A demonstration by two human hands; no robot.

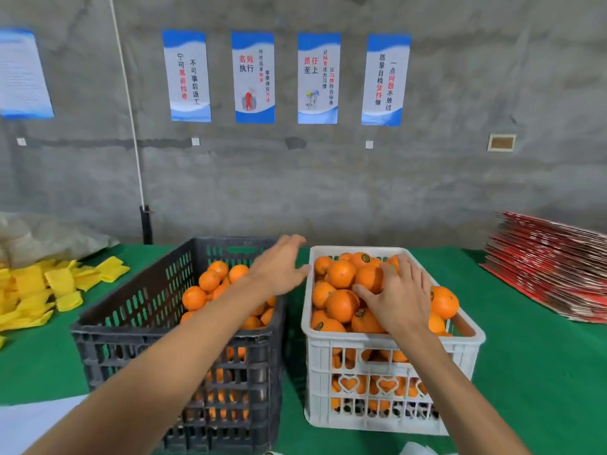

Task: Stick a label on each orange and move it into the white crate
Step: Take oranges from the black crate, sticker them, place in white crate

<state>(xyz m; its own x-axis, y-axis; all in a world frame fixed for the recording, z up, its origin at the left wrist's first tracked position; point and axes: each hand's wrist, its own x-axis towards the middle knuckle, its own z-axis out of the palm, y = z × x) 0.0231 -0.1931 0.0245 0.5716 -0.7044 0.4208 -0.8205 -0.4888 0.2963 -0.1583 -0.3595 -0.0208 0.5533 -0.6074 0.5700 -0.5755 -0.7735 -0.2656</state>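
Observation:
A white crate (pixel 391 344) on the right is heaped with labelled oranges. My right hand (pixel 399 297) reaches into it, fingers curled round one orange (pixel 369 278) on top of the heap. A dark grey crate (pixel 138 326) on the left holds several unlabelled oranges (pixel 210 280) well below its rim. My left hand (pixel 282 267) hovers over that crate's far right corner, fingers straight and spread, holding nothing.
Both crates stand side by side on a green table cover (pixel 532 356). Yellow foam sleeves (pixel 42 290) lie in a heap at the left, a stack of red flattened cartons (pixel 551 267) at the right. White paper (pixel 29 425) lies at the near left edge.

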